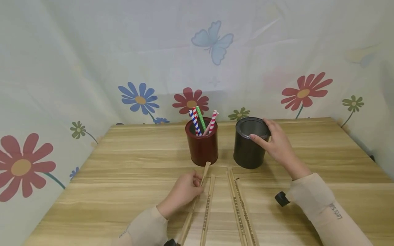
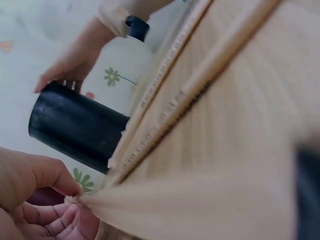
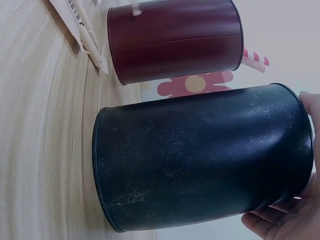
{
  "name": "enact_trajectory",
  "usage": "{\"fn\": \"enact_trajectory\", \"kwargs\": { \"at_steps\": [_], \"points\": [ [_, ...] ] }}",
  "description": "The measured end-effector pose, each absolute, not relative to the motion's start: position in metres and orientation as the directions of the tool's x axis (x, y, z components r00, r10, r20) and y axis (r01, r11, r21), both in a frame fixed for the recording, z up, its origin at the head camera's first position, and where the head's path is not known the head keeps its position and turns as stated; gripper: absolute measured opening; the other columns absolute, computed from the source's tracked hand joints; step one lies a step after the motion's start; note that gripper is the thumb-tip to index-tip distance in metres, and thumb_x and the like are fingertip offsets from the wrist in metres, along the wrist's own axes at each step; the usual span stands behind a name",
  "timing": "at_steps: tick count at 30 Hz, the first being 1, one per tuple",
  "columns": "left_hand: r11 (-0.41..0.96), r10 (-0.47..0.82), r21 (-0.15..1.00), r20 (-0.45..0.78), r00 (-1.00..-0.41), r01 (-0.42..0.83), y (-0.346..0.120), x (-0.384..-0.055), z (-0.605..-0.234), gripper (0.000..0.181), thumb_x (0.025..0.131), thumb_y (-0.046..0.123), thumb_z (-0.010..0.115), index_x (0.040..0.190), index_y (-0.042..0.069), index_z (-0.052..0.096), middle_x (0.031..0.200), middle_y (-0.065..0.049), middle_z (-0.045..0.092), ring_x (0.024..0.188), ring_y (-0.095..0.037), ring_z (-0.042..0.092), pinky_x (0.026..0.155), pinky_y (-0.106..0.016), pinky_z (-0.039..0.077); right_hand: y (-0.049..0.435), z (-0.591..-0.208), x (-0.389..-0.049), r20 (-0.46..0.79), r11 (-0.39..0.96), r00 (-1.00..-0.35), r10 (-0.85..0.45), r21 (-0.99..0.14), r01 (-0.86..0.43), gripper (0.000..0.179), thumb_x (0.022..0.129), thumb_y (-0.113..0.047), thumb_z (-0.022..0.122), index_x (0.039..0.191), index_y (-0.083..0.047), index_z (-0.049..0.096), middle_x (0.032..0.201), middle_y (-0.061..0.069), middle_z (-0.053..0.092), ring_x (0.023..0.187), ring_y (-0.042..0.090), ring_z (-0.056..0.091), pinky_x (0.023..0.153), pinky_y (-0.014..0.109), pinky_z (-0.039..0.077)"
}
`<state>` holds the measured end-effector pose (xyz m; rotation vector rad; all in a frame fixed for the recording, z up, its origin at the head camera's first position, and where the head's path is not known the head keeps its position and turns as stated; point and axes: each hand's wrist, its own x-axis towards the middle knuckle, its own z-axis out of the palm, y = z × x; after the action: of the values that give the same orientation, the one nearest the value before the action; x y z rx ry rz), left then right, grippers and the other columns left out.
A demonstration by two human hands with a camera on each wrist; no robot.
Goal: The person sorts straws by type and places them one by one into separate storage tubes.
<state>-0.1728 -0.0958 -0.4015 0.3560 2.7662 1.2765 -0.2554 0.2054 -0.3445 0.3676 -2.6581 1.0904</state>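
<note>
My left hand (image 1: 181,189) pinches a straw in a printed brown paper wrapper (image 1: 187,223) between thumb and fingers; its upper end stands out beyond the hand. In the left wrist view this wrapper runs blurred from the fingertips. My right hand (image 1: 279,145) grips the top of a black cylindrical container (image 1: 249,150), thumb on the near rim and fingers round the far side. The container stands upright, and I see nothing in its visible interior. To its left is a dark red container (image 1: 203,148) holding several striped and dotted paper straws (image 1: 201,119).
Another wrapped straw (image 1: 207,212) lies beside the left hand. More wrapped straws (image 1: 236,205) lie close together further right, pointing toward the containers. Behind the wooden table (image 1: 123,160) hangs a pale cloth (image 1: 154,44) printed with flowers and a butterfly.
</note>
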Motion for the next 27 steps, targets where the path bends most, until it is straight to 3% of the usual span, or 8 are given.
{"fn": "enact_trajectory", "kwargs": {
  "at_steps": [9, 20, 27],
  "points": [
    [0.495, 0.219, 0.854, 0.055, -0.974, 0.160, -0.096, -0.171, -0.378, 0.024, 0.079, -0.006, 0.059, 0.103, -0.003, 0.057, 0.085, -0.007, 0.056, 0.074, -0.011, 0.051, 0.063, -0.016, 0.044, 0.206, -0.347, -0.260, 0.324, 0.686, -0.934, -0.154, -0.644, -0.337, 0.083, 0.089, -0.043, 0.062, 0.148, 0.004, 0.027, 0.149, 0.030, 0.032, 0.135, 0.047, 0.033, 0.107, 0.063, 0.032],
    [0.405, 0.332, 0.852, 0.200, -0.922, 0.331, -0.080, -0.174, -0.332, 0.025, 0.084, -0.007, 0.056, 0.108, -0.003, 0.052, 0.094, -0.015, 0.056, 0.081, -0.014, 0.053, 0.070, -0.019, 0.050, 0.207, -0.348, -0.260, 0.314, 0.689, -0.936, -0.157, -0.644, -0.332, 0.083, 0.089, -0.043, 0.061, 0.148, 0.004, 0.027, 0.150, 0.030, 0.030, 0.136, 0.047, 0.032, 0.108, 0.063, 0.031],
    [0.359, 0.364, 0.826, 0.304, -0.880, 0.434, -0.062, -0.180, -0.298, 0.025, 0.088, -0.005, 0.058, 0.112, -0.001, 0.052, 0.096, -0.015, 0.057, 0.079, -0.015, 0.055, 0.068, -0.019, 0.051, 0.209, -0.348, -0.259, 0.303, 0.694, -0.941, -0.153, -0.644, -0.320, 0.084, 0.090, -0.046, 0.060, 0.149, 0.004, 0.026, 0.150, 0.029, 0.030, 0.136, 0.047, 0.032, 0.108, 0.063, 0.031]
  ]
}}
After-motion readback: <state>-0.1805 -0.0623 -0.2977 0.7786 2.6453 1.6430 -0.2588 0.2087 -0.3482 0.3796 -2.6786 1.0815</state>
